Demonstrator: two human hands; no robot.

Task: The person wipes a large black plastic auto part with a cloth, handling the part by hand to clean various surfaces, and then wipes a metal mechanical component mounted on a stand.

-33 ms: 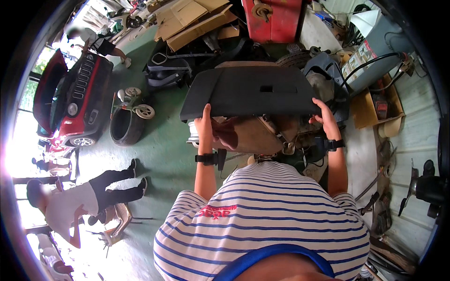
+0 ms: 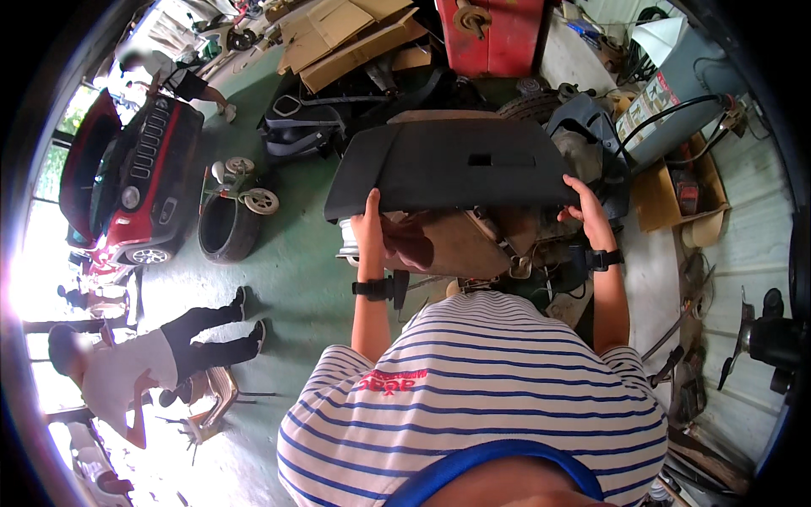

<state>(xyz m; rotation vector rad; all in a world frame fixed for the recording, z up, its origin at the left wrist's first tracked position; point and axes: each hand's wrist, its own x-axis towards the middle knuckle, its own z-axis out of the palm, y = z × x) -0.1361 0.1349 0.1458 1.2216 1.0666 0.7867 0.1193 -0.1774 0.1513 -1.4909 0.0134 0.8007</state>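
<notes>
A wide black plastic panel (image 2: 439, 169), with a small rectangular hole like a glove box lid's latch opening, spans the space between my hands. My left hand (image 2: 369, 230) grips its near left edge, thumb on top and fingers hidden beneath. At the near right corner, my right hand (image 2: 589, 211) holds it with the thumb along the edge and the other fingers curled below. Under the panel, a brown surface (image 2: 465, 245) shows with a dark reddish cloth (image 2: 410, 241) on it. Dark straps with small black devices circle both wrists.
Black car trim parts (image 2: 308, 127) and flattened cardboard (image 2: 346, 38) lie beyond the panel, near a red cabinet (image 2: 494, 42). A cardboard box (image 2: 684, 190) stands at right. Leftward are a tire (image 2: 228, 228), a red car (image 2: 139, 177) and a person in a white shirt (image 2: 131, 376).
</notes>
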